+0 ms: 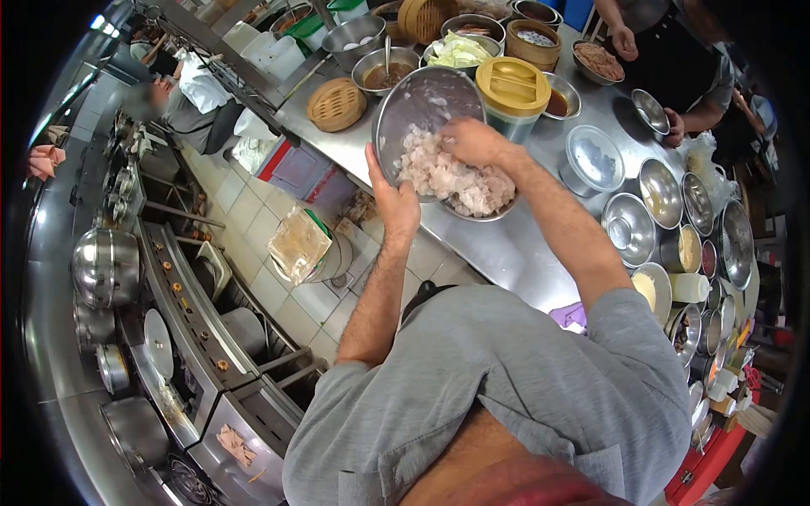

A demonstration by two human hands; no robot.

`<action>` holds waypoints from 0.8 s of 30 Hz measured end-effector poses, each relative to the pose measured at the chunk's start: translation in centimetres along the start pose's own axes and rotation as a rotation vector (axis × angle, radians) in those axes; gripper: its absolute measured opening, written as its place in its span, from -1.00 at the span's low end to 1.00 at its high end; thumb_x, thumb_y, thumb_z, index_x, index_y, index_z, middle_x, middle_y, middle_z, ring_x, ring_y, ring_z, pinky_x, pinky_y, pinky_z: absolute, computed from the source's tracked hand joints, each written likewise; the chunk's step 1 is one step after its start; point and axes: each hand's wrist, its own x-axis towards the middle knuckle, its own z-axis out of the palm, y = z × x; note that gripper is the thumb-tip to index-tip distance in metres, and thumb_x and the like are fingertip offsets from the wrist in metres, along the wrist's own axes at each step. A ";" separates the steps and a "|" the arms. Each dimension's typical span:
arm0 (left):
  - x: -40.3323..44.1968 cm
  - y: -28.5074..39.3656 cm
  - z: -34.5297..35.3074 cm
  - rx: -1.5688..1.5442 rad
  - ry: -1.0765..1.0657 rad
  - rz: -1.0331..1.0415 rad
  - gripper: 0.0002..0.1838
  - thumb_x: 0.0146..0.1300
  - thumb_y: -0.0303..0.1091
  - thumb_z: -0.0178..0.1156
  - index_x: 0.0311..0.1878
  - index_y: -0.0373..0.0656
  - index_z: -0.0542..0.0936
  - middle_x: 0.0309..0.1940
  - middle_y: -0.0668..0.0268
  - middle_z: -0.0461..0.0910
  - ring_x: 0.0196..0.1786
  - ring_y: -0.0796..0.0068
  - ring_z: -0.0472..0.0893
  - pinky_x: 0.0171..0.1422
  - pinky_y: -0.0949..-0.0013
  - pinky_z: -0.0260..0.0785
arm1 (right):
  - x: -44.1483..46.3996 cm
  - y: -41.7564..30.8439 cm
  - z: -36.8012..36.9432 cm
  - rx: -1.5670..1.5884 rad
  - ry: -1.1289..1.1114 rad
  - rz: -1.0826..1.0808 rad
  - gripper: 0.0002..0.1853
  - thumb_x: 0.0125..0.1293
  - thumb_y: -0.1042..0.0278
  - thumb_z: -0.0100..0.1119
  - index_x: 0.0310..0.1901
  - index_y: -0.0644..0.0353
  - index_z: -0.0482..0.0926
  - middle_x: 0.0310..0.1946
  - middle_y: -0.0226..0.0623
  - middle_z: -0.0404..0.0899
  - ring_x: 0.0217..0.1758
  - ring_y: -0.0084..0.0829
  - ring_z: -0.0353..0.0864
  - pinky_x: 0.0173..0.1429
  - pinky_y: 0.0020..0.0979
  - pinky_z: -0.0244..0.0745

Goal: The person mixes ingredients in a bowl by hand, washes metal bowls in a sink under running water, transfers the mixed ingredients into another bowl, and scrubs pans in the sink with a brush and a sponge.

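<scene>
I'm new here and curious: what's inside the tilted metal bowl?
Inside the tilted metal bowl, pale, glistening chunks lie toward the lower side, and small bits cling to its wall. The right hand covers some; whatever lies beneath the top chunks is hidden.

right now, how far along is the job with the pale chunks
Partway, it seems. Done: some pale chunks already lie in the lower bowl. In hand: the left hand holds the big bowl tilted, while the right hand works at the chunks. Left: the chunks inside the big bowl and bits clinging to its wall.
</scene>
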 end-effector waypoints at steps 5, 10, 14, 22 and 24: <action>0.7 -0.4 0.6 0.069 -0.050 0.060 -0.13 -0.11 -0.74 -0.14 0.39 -0.22 -0.07 0.33 -0.01 0.04 0.39 0.15 0.09 0.45 0.26 -0.12 | -1.2 -2.9 0.2 0.034 -0.044 0.178 -0.16 -0.11 0.10 0.32 0.30 -0.11 0.23 0.06 0.00 0.40 0.23 -0.03 0.29 0.23 -0.19 0.29; 0.6 -0.2 0.6 -0.022 -0.069 -0.001 -0.14 -0.11 -0.76 -0.15 0.39 -0.24 -0.08 0.32 -0.02 0.05 0.38 0.12 0.10 0.45 0.24 -0.10 | -1.3 -4.2 1.0 -0.005 -0.064 0.315 -0.27 -0.11 0.30 0.29 0.21 -0.20 0.34 0.01 -0.08 0.35 0.20 -0.01 0.30 0.16 -0.11 0.34; 0.4 0.1 0.6 0.034 -0.056 0.038 -0.14 -0.11 -0.78 -0.17 0.39 -0.25 -0.09 0.31 -0.04 0.04 0.38 0.10 0.09 0.45 0.22 -0.11 | -2.0 -3.4 0.4 -0.021 0.126 0.250 -0.46 -0.09 0.44 0.20 0.05 -0.10 0.47 -0.02 -0.09 0.36 0.13 -0.02 0.33 0.10 -0.10 0.36; 0.7 -0.5 0.7 0.015 0.076 0.057 -0.12 -0.12 -0.77 -0.16 0.39 -0.27 -0.13 0.32 -0.04 0.01 0.40 0.10 0.03 0.47 0.22 -0.19 | -9.3 -3.4 3.8 -0.068 0.264 -0.081 -0.40 -0.08 0.56 0.10 0.12 0.08 0.41 0.23 -0.06 0.22 0.28 -0.06 0.21 0.32 -0.14 0.17; 0.9 -0.6 0.6 0.004 0.081 0.058 -0.13 -0.11 -0.77 -0.16 0.39 -0.28 -0.13 0.33 -0.04 0.00 0.41 0.11 0.02 0.47 0.22 -0.21 | -10.0 -2.1 3.4 0.096 0.191 -0.079 -0.40 -0.09 0.58 0.08 0.12 0.08 0.44 0.24 -0.09 0.25 0.29 -0.12 0.25 0.31 -0.23 0.23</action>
